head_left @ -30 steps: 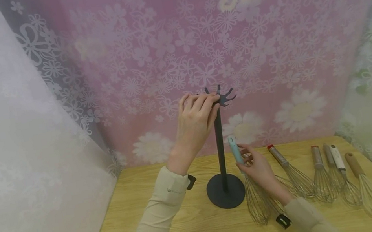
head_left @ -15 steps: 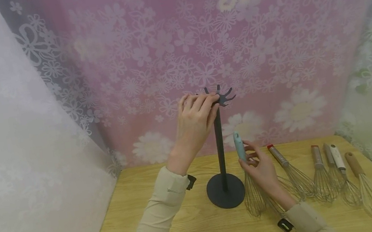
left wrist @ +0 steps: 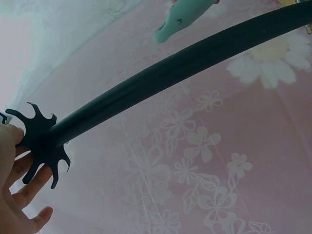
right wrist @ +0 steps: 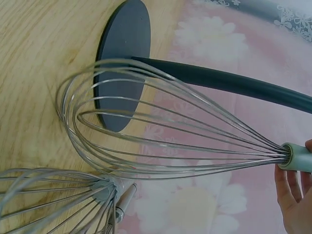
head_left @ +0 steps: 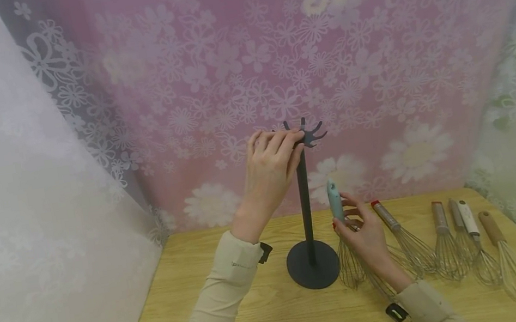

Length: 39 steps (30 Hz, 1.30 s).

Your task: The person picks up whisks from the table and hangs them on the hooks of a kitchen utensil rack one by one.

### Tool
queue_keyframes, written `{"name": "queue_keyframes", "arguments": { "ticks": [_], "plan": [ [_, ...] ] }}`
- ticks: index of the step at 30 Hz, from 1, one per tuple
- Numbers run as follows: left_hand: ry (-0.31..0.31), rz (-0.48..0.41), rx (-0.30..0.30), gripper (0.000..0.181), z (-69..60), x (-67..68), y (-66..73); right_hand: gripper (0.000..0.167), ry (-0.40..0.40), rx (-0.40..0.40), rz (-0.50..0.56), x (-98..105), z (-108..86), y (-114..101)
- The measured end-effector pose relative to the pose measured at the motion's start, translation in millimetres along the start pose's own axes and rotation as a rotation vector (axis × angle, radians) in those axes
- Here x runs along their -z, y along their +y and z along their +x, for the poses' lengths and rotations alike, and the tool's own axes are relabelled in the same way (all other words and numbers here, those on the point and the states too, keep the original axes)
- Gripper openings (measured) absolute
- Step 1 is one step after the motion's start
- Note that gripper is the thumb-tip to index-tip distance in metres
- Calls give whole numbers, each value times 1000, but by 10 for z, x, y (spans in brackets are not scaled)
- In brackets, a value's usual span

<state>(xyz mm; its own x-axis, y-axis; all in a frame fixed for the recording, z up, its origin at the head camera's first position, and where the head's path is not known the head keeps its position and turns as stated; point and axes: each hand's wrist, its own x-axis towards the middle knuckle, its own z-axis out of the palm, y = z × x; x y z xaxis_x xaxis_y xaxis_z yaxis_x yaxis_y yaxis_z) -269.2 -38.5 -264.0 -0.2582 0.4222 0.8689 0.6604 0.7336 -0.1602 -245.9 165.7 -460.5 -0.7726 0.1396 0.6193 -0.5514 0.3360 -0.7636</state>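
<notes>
The relation that counts lies between the mint-green whisk (head_left: 336,205) and the hook head (head_left: 315,137) at the top of the black stand (head_left: 305,198); the whisk is just right of the pole, apart from it in the head view, with its handle end below the level of the hooks. Its long axis runs close to upright, roughly along the pole, handle up and wire cage (right wrist: 234,151) down; a hole shows near the handle's upper end, facing the head camera. Whether the lowest wires touch the bench (head_left: 280,317) I cannot tell.

The right hand (head_left: 364,231) is the one nearer the whisk; it pinches the lower handle between thumb and fingertips, coming in from the right, so the handle's free end stands above the grip; the hooks lie up and to the left of this hand. The left hand (head_left: 270,164) is at the hook head itself, its fingers bent over the top and gripping the left part; the right-hand hooks stick out beyond its fingertips, on the side facing the whisk.

Farther right on the bench lie a red-tipped whisk (head_left: 385,215), a white-handled whisk (head_left: 467,218) and a wooden-handled whisk (head_left: 490,227), handles pointing away from the person; another whisk is partly hidden beneath the right wrist.
</notes>
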Motion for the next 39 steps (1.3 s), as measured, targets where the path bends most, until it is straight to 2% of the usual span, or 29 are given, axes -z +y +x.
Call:
{"name": "queue_keyframes", "arguments": {
  "ticks": [9, 18, 28, 36, 39],
  "plan": [
    [-13, 8, -3, 23, -9, 12, 5, 63, 9, 48, 46, 11, 41, -27],
    [-11, 9, -5, 22, -9, 7, 8, 63, 27, 0, 58, 33, 80, -116],
    [-5, -3, -2, 22, -6, 14, 7, 60, 41, 63, 88, 68, 124, -513],
    [-1, -7, -2, 24, -7, 13, 8, 60, 49, 125, 77, 93, 157, -542],
    [-9, -5, 2, 25, -10, 13, 11, 60, 49, 117, 81, 104, 166, -544]
  ]
}}
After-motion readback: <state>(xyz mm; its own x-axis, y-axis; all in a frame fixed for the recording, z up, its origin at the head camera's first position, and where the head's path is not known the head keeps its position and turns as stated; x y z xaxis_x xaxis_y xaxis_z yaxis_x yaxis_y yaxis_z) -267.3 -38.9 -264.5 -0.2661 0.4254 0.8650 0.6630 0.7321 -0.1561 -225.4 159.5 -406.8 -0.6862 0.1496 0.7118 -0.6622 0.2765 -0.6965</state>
